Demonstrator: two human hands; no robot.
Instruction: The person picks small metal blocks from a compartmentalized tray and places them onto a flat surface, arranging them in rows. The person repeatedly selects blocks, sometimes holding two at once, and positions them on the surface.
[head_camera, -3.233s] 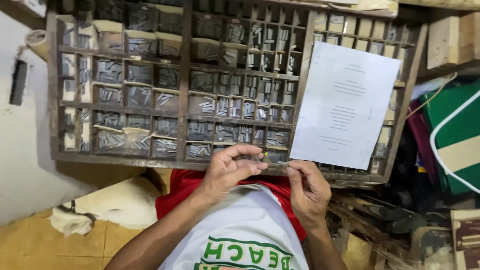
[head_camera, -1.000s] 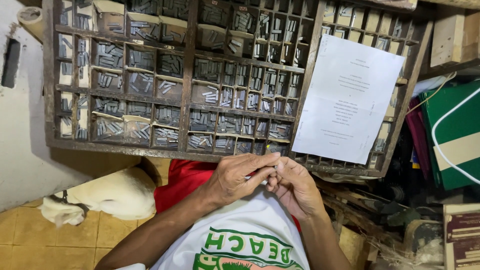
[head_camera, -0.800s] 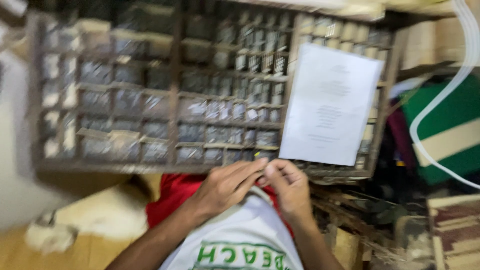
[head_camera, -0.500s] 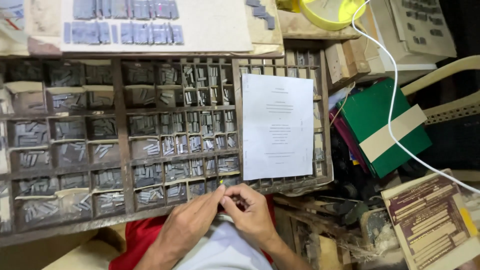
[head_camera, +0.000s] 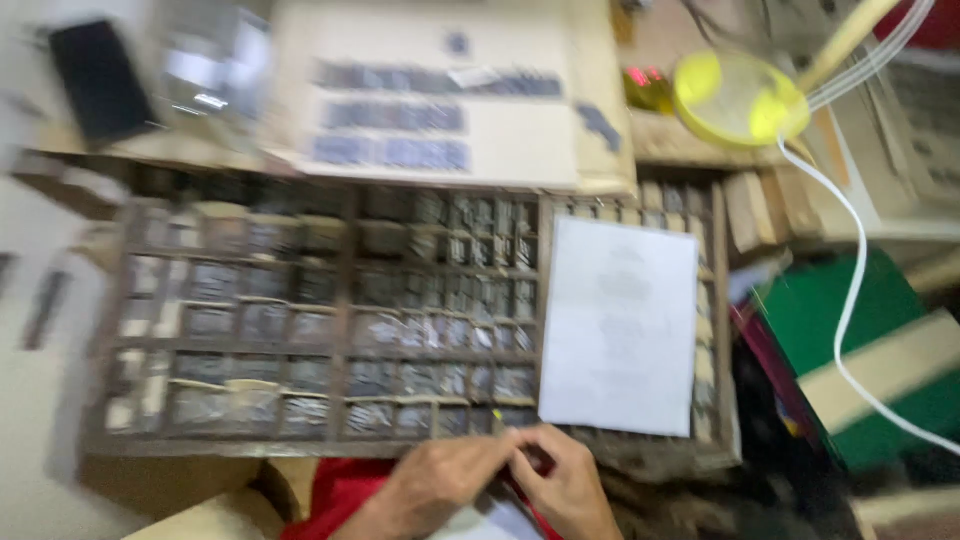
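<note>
The head view is blurred throughout, so fine detail is lost. At the bottom edge the left hand (head_camera: 440, 485) and the right hand (head_camera: 570, 485) meet, fingertips touching, just below the front rail of a wide dark wooden compartment tray (head_camera: 110, 440). The fingers of both hands are curled together around something small held between them; it is too smeared to identify, and whether either hand truly grips it I cannot tell. A thin red strip (head_camera: 535, 510) shows beneath the right hand.

The tray is divided into many small cells filled with greyish metal pieces (head_camera: 390, 380). A white sheet of paper (head_camera: 620, 325) lies over the tray's right part, just above the hands.

Behind the tray sits a pale cardboard slab (head_camera: 520, 120) with rows of dark small blocks (head_camera: 395, 118) laid out on it. A black flat rectangular device (head_camera: 95, 90) rests at the upper left. At the upper right is a round yellow bowl-like object (head_camera: 740, 100), from which a white cord (head_camera: 850, 300) curves down across a green box with a cream band (head_camera: 870, 370). Red cloth (head_camera: 335, 495) shows below the left hand.
</note>
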